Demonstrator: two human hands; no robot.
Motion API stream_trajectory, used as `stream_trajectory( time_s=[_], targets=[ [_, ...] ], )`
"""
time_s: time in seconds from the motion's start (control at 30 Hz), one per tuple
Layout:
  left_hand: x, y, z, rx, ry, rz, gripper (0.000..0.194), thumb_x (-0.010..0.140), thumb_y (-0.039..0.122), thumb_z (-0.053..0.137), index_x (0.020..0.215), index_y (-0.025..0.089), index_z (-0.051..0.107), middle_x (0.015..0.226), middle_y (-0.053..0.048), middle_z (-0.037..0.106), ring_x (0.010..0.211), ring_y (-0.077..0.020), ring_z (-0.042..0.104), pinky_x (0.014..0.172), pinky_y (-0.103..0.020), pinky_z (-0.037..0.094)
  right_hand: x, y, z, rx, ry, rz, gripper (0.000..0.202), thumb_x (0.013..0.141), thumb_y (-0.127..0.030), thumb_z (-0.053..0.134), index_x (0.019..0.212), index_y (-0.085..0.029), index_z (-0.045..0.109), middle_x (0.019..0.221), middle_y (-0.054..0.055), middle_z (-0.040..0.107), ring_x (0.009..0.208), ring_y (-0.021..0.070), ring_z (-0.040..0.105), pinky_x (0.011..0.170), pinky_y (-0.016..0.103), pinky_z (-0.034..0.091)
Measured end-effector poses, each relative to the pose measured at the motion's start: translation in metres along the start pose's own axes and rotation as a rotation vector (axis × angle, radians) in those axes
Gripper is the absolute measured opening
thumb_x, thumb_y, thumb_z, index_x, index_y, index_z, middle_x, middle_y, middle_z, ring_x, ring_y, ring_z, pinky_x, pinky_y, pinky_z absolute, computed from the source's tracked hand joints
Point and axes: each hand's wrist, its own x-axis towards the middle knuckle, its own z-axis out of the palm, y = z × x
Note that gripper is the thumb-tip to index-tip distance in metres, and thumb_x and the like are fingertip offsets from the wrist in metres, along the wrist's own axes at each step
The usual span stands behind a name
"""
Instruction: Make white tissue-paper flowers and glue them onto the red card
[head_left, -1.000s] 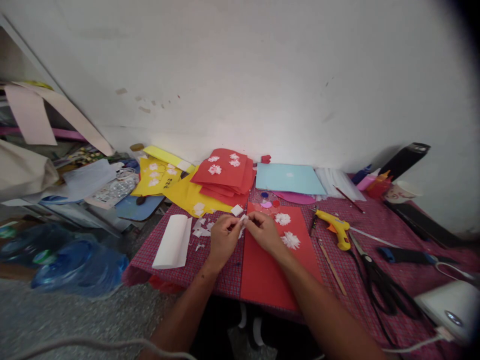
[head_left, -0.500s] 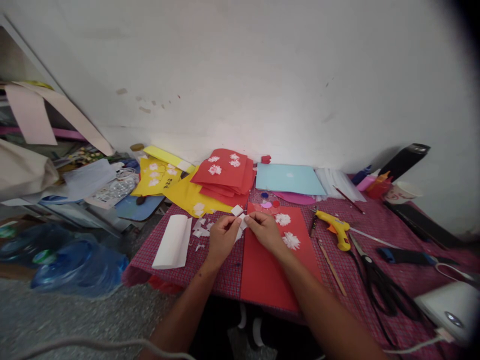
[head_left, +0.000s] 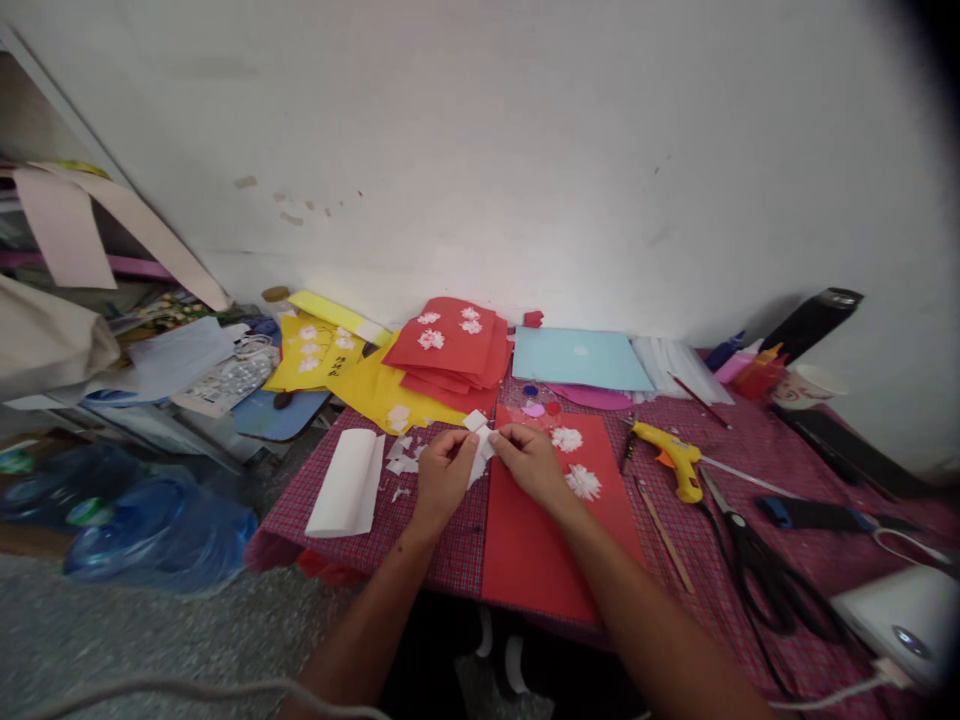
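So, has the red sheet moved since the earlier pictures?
No. Judged against the tablecloth, the red sheet lies in the same place, at the same angle, with no visible slide.

Glue gun rightward, perhaps passable above

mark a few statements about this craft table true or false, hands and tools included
1. The left hand and right hand both pinch white paper. True.
2. Two white flowers lie on the red sheet. True.
3. The yellow glue gun lies left of the red sheet. False: the yellow glue gun lies to its right.
4. The scissors are in the right hand. False: the scissors lie on the tablecloth.
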Motion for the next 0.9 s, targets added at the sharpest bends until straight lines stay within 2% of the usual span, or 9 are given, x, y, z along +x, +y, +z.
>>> stream_trajectory(
  time_s=[0.6, 0.9],
  targets=[
    [0.0005, -0.0021, 0.0003, -0.079, 0.022, -0.076, 0.025, 0.087, 0.040, 0.060, 0.084, 0.017, 0.070, 0.071, -0.001, 0.066, 0.062, -0.0136, 0.056, 0.058, -0.024, 0.044, 0.0004, 0.0002, -0.0005, 0.044, -0.004, 0.034, 0.032, 0.085, -0.043, 0.058, 0.063, -0.020, 0.054, 0.057, -0.003, 0.049, 0.054, 0.0127, 0.042, 0.052, 0.025, 0.034],
    [0.0002, 0.0000, -0.0002, -0.074, 0.026, -0.080, 0.025, 0.087, 0.041, 0.060, 0.083, 0.017, 0.069, 0.070, 0.000, 0.065, 0.062, -0.0135, 0.055, 0.058, -0.024, 0.043, 0.0015, 0.0027, -0.0007, 0.019, 0.013, 0.022, 0.031, 0.085, -0.041, 0.058, 0.062, -0.020, 0.056, 0.057, -0.003, 0.050, 0.054, 0.0128, 0.043, 0.052, 0.025, 0.034]
  ],
)
